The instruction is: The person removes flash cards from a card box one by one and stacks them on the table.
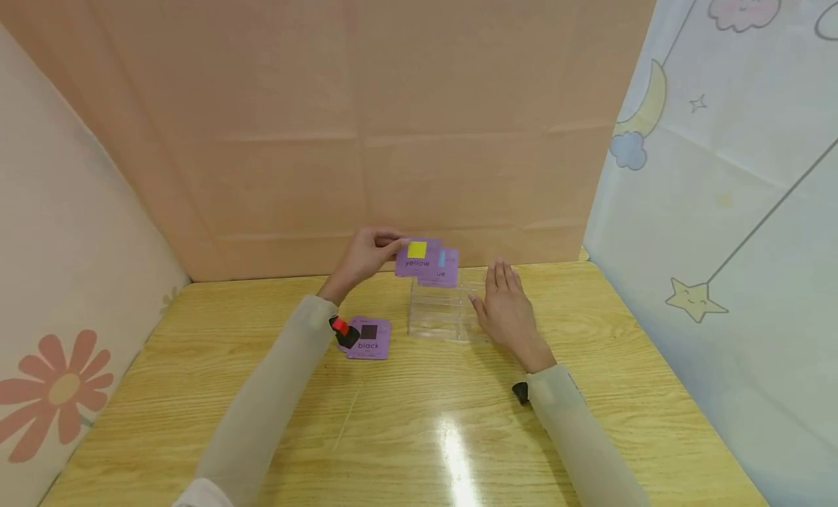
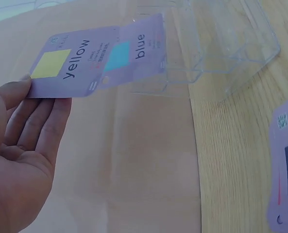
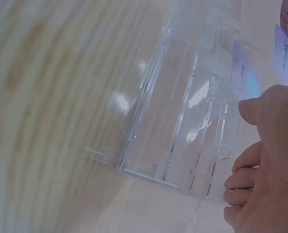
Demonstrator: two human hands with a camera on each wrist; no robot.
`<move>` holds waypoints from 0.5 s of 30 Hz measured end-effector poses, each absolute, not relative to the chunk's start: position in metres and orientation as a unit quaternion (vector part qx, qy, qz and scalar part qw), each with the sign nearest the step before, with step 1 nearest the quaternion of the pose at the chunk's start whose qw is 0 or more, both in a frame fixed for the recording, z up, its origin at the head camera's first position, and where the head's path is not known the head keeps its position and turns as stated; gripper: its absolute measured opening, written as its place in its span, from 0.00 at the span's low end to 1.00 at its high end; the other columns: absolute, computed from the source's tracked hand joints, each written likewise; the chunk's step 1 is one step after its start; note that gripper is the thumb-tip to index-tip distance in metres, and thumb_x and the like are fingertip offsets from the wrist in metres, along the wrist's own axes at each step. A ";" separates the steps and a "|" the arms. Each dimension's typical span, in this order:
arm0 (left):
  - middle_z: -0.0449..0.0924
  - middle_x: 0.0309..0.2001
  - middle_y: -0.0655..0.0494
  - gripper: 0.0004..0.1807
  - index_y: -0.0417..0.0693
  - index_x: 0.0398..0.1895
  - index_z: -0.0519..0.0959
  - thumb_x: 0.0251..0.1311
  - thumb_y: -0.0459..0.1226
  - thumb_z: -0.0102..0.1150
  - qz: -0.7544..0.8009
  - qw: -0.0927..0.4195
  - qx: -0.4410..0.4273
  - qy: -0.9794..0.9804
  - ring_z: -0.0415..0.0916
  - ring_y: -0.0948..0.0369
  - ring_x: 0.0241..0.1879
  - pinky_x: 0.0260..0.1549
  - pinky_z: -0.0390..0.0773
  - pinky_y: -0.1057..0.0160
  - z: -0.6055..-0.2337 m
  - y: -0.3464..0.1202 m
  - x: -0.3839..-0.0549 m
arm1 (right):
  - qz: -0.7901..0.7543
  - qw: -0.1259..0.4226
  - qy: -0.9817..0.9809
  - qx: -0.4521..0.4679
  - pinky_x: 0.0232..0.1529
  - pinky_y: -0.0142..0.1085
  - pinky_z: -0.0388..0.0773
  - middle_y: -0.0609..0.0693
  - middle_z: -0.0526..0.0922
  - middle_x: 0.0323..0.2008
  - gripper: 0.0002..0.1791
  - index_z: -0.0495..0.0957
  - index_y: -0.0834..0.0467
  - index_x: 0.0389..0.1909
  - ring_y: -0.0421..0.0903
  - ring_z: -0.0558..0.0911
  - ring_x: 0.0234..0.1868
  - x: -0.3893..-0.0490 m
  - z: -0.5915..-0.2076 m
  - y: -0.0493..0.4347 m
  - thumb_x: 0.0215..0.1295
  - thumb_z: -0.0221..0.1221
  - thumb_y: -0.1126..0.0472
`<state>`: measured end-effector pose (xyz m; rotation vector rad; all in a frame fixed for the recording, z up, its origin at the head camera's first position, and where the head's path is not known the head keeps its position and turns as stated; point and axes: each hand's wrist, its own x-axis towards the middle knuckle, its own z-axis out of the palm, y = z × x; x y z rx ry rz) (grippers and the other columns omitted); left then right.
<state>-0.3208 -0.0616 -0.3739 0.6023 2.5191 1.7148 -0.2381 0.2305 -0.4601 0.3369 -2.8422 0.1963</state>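
My left hand point(image 1: 368, 258) pinches a purple card reading "yellow" point(image 2: 61, 65) by its edge, thumb on the face and fingers behind. The card is up over the back of a clear plastic tiered holder point(image 1: 435, 319). A purple card reading "blue" point(image 2: 136, 51) stands in the holder's rear part, partly covered by the yellow card in the head view. My right hand point(image 1: 508, 314) lies along the holder's right side, fingers straight and close together, holding nothing. The right wrist view shows its fingertips right at the holder's edge.
A purple card reading "black" point(image 1: 369, 348) lies on the wooden table point(image 1: 393, 434) left of the holder, on top of at least one more card. A brown paper backdrop point(image 1: 366, 129) rises behind the table's far edge. Patterned cloth walls point(image 1: 740, 223) stand on both sides.
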 end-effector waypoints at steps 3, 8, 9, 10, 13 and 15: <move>0.91 0.49 0.42 0.14 0.44 0.52 0.88 0.71 0.42 0.67 0.574 0.024 0.167 0.801 0.91 0.54 0.44 0.51 0.89 0.53 -0.375 -0.068 -0.318 | 0.070 0.135 -0.982 0.116 0.84 0.60 0.51 0.76 0.53 0.80 0.42 0.53 0.77 0.78 0.69 0.53 0.83 -0.239 -0.460 0.230 0.84 0.46 0.45; 0.90 0.49 0.41 0.16 0.44 0.54 0.88 0.70 0.44 0.68 0.605 0.030 0.131 0.785 0.91 0.59 0.41 0.49 0.90 0.56 -0.377 -0.076 -0.311 | 0.071 0.131 -0.982 0.114 0.84 0.60 0.50 0.76 0.53 0.80 0.42 0.52 0.77 0.78 0.69 0.52 0.84 -0.238 -0.461 0.231 0.84 0.47 0.45; 0.90 0.49 0.40 0.17 0.44 0.55 0.88 0.70 0.44 0.68 0.610 0.030 0.127 0.781 0.91 0.60 0.40 0.48 0.90 0.56 -0.377 -0.077 -0.309 | 0.072 0.131 -0.982 0.113 0.84 0.60 0.50 0.76 0.53 0.80 0.42 0.52 0.77 0.78 0.69 0.52 0.84 -0.238 -0.461 0.231 0.84 0.47 0.45; 0.90 0.50 0.39 0.17 0.43 0.55 0.88 0.71 0.44 0.67 0.615 0.032 0.124 0.778 0.91 0.60 0.39 0.47 0.90 0.57 -0.378 -0.078 -0.308 | 0.073 0.129 -0.983 0.112 0.84 0.60 0.50 0.76 0.52 0.80 0.43 0.52 0.77 0.78 0.69 0.51 0.84 -0.238 -0.460 0.231 0.84 0.47 0.45; 0.89 0.51 0.38 0.18 0.42 0.57 0.87 0.72 0.43 0.66 0.627 0.037 0.115 0.770 0.90 0.62 0.39 0.47 0.90 0.60 -0.381 -0.083 -0.304 | 0.075 0.127 -0.983 0.111 0.84 0.60 0.49 0.75 0.51 0.80 0.43 0.52 0.77 0.78 0.69 0.51 0.84 -0.238 -0.460 0.231 0.84 0.46 0.45; 0.88 0.53 0.38 0.19 0.41 0.59 0.86 0.72 0.42 0.65 0.634 0.043 0.107 0.765 0.90 0.63 0.40 0.48 0.90 0.61 -0.384 -0.085 -0.301 | 0.076 0.126 -0.983 0.111 0.84 0.60 0.49 0.75 0.51 0.80 0.43 0.52 0.77 0.78 0.69 0.51 0.84 -0.238 -0.460 0.232 0.84 0.46 0.45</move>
